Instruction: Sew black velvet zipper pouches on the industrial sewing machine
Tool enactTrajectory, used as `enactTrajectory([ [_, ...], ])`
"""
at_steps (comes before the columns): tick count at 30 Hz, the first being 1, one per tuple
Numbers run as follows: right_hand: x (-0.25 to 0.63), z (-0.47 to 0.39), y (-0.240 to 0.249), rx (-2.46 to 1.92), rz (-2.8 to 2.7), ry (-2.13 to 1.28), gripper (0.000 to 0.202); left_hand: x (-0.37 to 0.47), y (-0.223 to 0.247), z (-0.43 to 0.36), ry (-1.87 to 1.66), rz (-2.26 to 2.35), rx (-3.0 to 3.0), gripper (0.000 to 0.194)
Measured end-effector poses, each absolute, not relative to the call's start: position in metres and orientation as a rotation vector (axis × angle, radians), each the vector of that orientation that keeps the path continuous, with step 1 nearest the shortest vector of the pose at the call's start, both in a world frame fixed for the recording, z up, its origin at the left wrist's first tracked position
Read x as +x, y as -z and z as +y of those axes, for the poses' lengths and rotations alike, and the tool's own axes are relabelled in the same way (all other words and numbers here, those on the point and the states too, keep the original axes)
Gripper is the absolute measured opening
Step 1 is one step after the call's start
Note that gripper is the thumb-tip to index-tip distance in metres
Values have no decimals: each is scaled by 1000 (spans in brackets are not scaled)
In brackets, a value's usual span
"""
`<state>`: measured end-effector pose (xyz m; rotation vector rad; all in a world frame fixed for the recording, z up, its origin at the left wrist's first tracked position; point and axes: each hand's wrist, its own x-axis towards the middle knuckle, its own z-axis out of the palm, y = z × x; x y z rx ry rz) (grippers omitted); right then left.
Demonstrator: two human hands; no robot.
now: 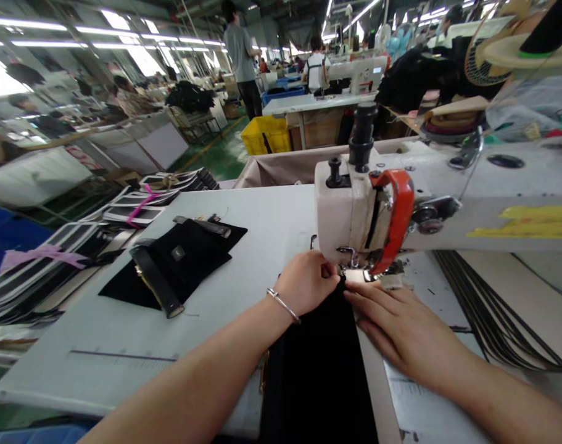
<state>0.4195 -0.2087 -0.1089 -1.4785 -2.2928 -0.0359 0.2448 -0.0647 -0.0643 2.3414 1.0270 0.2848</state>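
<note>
A long black fabric piece (pixel 324 376) runs from the front edge up to the needle area of a white sewing machine (pixel 338 213). My left hand (pixel 306 280), with a silver bracelet at the wrist, pinches the fabric's far end just left of the presser foot. Flat beside the foot lies my right hand (pixel 401 327), fingers stretched over the right edge of the work. A pale strip (pixel 377 394) shows along that edge. An orange-red guard (pixel 398 216) hangs over the needle, which I cannot make out.
Black fabric pieces with straps (pixel 179 259) lie on the white table (pixel 262 216) at left. Tied stacks of panels (pixel 49 271) stand beyond its left edge. Long dark-edged panels (pixel 488 314) lie right. Farther off are a yellow crate (pixel 264 134) and a standing person (pixel 240 58).
</note>
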Motion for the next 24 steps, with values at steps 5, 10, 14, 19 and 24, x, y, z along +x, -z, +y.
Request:
enactTrajectory([
  [5,418,-208,106,-1500,-2296,19,46,241,68,-59,-264,882,2191,12],
  [10,417,-208,106,-1559,-2320,4,39,242,66,-61,-281,931,2257,9],
  [14,418,-208,106,-1555,-2306,-16,43,244,65,-66,-309,944,2326,14],
  [19,418,-209,107,-1555,-2298,-7,44,245,65,-67,-360,979,2348,14],
  [24,418,-210,108,-1571,-2283,18,45,246,65,-67,-383,990,2353,15],
])
